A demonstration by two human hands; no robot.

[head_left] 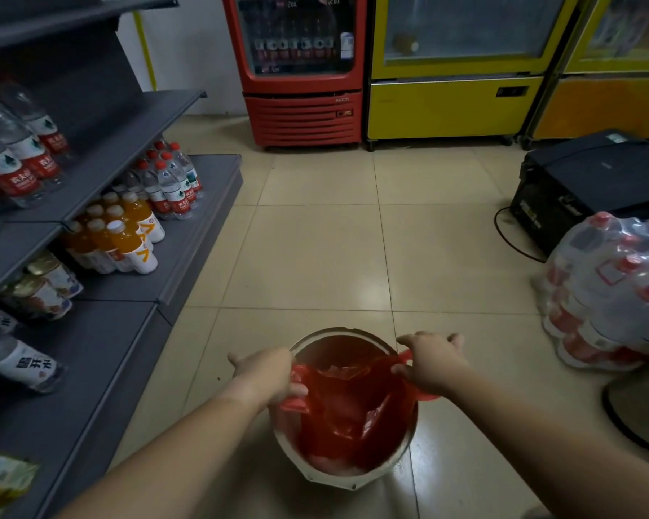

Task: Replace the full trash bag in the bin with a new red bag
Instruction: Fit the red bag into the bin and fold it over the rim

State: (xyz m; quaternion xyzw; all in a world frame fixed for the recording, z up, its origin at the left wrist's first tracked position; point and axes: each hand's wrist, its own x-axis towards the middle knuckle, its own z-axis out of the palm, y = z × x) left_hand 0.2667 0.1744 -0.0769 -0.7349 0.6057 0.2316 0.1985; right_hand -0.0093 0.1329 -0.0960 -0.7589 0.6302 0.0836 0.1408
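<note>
— Where's the red bag [347, 402]?
— Inside the round bin [343, 471] on the tiled floor [315, 252], its mouth stretched over the opening.
— And the hands?
— Left hand [268, 376] and right hand [429, 363] each clench an edge.

Dim indoor light, soft glare on the floor tiles [315, 256], wide-angle bending and blur toward the edges.

Two hands, the left hand [268, 374] and the right hand [429, 363], one bin [347, 477] and one red bag [353, 402] are in view. Three coolers stand at the back: one red cooler [302, 118] and two yellow coolers [454, 106]. One shrink-wrapped bottle pack [607, 290] sits on the floor; the shelf bottles are too crowded to count.
</note>
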